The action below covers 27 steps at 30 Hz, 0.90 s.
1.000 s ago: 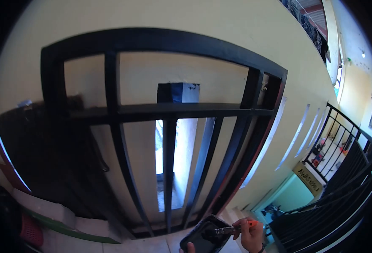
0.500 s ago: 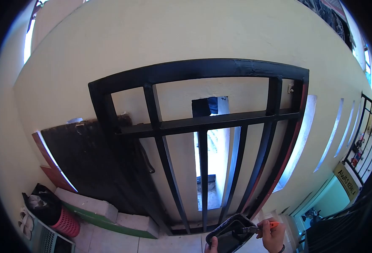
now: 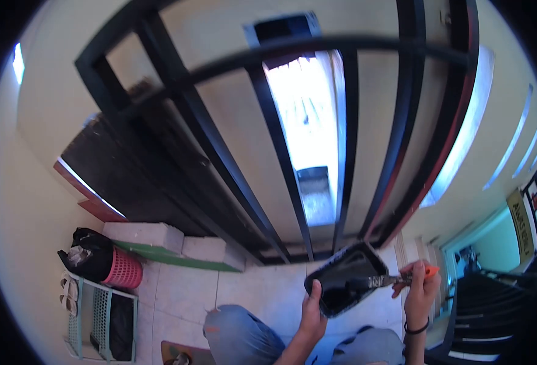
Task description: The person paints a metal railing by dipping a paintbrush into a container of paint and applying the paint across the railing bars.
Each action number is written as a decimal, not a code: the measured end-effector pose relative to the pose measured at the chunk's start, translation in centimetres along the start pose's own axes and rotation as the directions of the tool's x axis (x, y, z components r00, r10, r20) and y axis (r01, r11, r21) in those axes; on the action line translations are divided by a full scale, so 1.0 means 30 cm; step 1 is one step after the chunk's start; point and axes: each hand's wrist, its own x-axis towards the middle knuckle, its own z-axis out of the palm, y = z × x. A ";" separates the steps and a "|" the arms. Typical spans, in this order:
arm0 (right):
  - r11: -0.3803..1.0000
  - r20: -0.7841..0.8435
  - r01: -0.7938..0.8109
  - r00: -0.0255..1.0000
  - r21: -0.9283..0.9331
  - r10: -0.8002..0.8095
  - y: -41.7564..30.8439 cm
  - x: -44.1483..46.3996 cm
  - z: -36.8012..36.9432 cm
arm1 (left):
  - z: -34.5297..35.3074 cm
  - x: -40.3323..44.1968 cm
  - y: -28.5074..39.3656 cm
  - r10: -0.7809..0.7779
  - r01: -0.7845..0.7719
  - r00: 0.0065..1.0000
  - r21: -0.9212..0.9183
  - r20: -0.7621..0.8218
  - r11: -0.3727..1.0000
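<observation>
My left hand (image 3: 313, 309) grips the near left edge of a black tray (image 3: 324, 277) with dark paint inside, thumb over the rim. To its right, my right hand (image 3: 420, 286) holds a paintbrush (image 3: 402, 278) by its orange-tipped handle, fingers wrapped round it. The brush's dark bristles are over the tray's right part; whether they touch the paint I cannot tell. Beyond the tray stands a black metal gate frame (image 3: 268, 112) with upright bars, leaning near the wall. Red shows along its right side.
A pink basket (image 3: 124, 269) with a black bag stands at the left, beside a green rack (image 3: 101, 316) holding sandals. A white and green ledge (image 3: 177, 258) runs along a dark panel (image 3: 104, 164). Black railings (image 3: 493, 310) and a sign (image 3: 519, 225) are at the right.
The view has tilted down, so the gate sits higher and my knees now show. The tray and both hands appear higher in view. Both hands keep their holds, with the brush still over the tray.
</observation>
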 end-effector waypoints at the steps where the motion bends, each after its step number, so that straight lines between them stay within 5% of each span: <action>1: 1.000 0.005 0.017 1.000 -0.022 -0.016 0.003 0.003 0.008 | 0.011 -0.006 0.003 0.001 -0.001 1.000 0.004 -0.017 1.000; 11: 0.998 0.084 0.020 0.996 -0.053 -0.016 0.037 0.049 0.007 | 0.012 -0.006 -0.003 0.008 -0.007 1.000 -0.014 0.022 1.000; 27: 0.970 -0.077 -0.193 0.976 0.146 0.205 0.147 0.070 -0.055 | 0.027 0.011 -0.026 0.024 -0.032 0.997 0.108 0.076 0.994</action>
